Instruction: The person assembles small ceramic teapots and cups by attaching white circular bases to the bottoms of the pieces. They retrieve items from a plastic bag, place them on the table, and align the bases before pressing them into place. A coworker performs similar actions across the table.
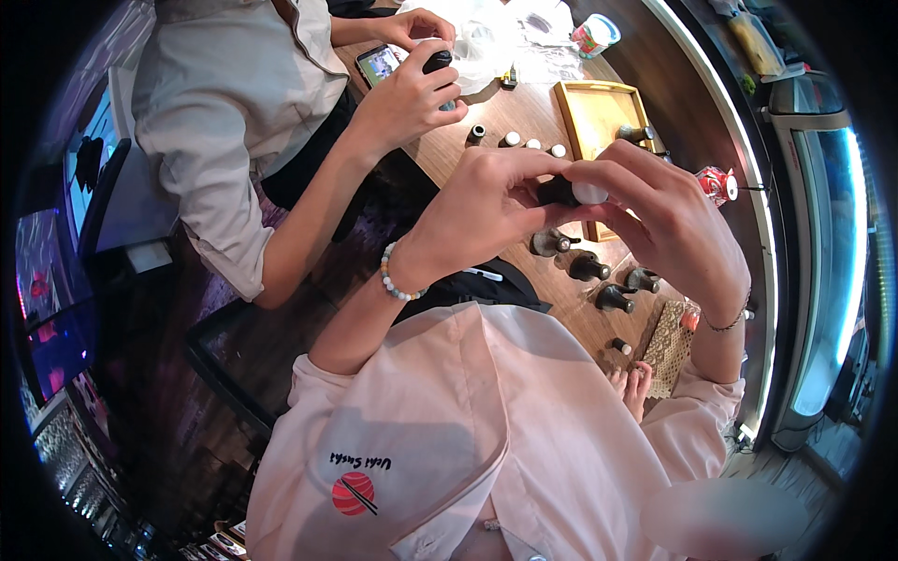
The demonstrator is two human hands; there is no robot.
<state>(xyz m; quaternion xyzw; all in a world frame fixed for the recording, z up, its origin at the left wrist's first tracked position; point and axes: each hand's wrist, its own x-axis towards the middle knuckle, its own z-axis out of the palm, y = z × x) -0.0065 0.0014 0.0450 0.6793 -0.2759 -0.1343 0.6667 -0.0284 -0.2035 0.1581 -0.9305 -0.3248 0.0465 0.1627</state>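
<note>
Above the wooden table, both my hands meet around one small dark bottle (556, 193) with a white cap (589, 193). My left hand (477, 206) grips the dark body, thumb and fingers closed around it. The fingers of my right hand (669, 210) are bent around the white cap end; the cap's far side is hidden. Below my hands stand several dark bottles with narrow necks, among them one bottle (615, 298) and another bottle (589, 267). Beyond my left hand is a row of small white-capped bottles (510, 139).
A wooden tray (571, 93) lies beyond my hands. At the left, another person's hand (402, 98) holds a dark-topped object near a phone (379, 64). A clear plastic bag (472, 47), a paper cup (596, 35), a red can (716, 185) and a patterned mat (668, 348) are around.
</note>
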